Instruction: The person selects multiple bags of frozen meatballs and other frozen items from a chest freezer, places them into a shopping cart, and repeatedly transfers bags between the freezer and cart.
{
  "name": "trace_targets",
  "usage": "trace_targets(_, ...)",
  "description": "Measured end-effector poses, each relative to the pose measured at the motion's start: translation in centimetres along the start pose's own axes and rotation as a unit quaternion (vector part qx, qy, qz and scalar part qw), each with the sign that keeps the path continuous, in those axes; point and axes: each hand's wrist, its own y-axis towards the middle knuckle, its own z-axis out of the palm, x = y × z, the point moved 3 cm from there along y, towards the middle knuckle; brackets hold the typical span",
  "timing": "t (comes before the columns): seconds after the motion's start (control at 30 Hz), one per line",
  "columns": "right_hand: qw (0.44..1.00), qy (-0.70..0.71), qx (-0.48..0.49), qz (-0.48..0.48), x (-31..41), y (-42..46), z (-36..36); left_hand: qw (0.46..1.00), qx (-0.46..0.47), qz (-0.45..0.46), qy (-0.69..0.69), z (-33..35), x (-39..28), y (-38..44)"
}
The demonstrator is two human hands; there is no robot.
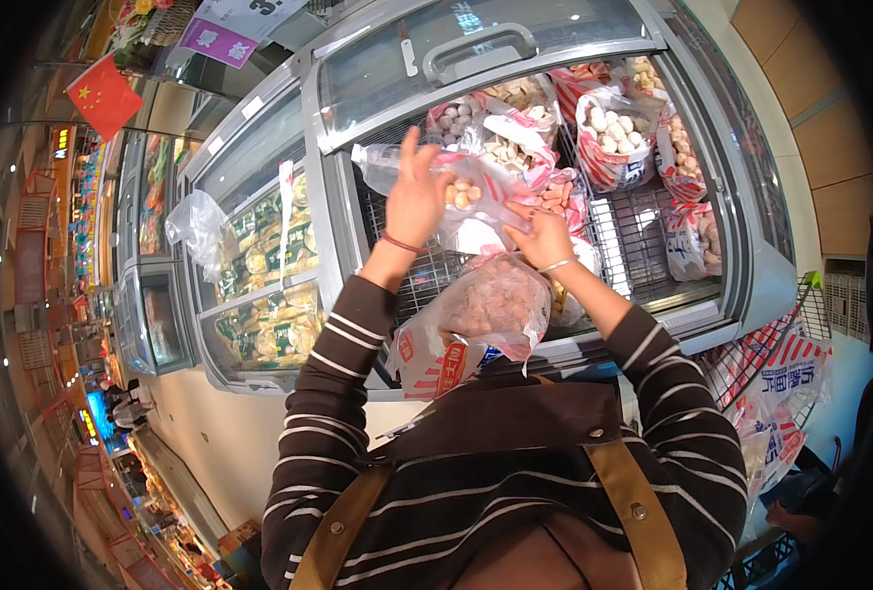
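Over the open chest freezer, a clear plastic bag holds several round yellow-orange balls. My right hand grips the bag's right end. My left hand is raised at the bag's left part with its fingers spread upward. It is blurred, and whether its thumb side pinches the film cannot be told. Below my hands, at the freezer's front edge, rests a large printed bag full of brownish-pink frozen pieces. Just behind the clear bag stands an opened bag of pale cubes, and pink sausage-like pieces lie near my right hand.
White balls fill an open bag farther back. Wire racks line the freezer, whose sliding glass lid has a grey handle. A neighbouring freezer holds packaged food. At right, a wire basket contains printed bags, close to another person's hand.
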Motion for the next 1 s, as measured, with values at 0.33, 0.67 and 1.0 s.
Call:
trace_targets(0.33,0.999,-0.034,-0.022,0.037,5.0,-11.1,-8.6,0.996,0.062,-0.007,0.056,-2.2,0.6,-2.3)
trace_targets(0.67,0.984,0.070,-0.019,0.164,18.1,-22.4,-19.0,0.976,0.141,0.118,-0.115,-6.7,-1.3,-6.5)
trace_targets(1.0,0.961,0.142,-0.002,0.237,22.1,-30.6,-13.3,0.856,0.037,-0.133,-0.498,-5.6,2.0,-7.8)
